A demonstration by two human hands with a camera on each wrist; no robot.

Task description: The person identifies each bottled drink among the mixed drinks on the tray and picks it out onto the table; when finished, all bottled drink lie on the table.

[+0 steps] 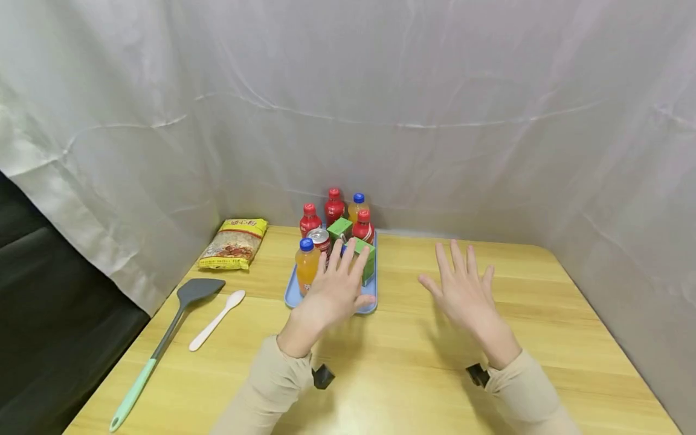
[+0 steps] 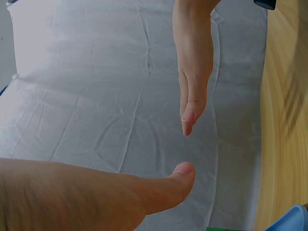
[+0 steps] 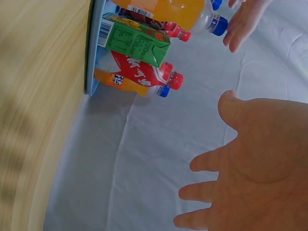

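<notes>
My left hand (image 1: 333, 291) hovers with spread, straight fingers over the near part of a blue tray (image 1: 292, 299), overlapping the drinks in the head view. To its right, my right hand (image 1: 463, 292) is held above the bare wood, fingers also spread. Neither hand holds anything. Standing on the tray are an orange soda bottle (image 1: 307, 266) with a blue cap, a soda can (image 1: 319, 238), several red-capped bottles (image 1: 334, 207), and green drink cartons (image 3: 134, 39). Another orange bottle (image 1: 358, 208) is at the back. My left hand partly hides the front carton (image 1: 370, 266).
On the left of the wooden table (image 1: 413, 374) lie a yellow-ended bag of pasta (image 1: 232, 244), a grey spatula (image 1: 173, 323) with a mint handle, and a white spoon (image 1: 219, 319). Grey curtains (image 1: 424, 163) surround the back and sides.
</notes>
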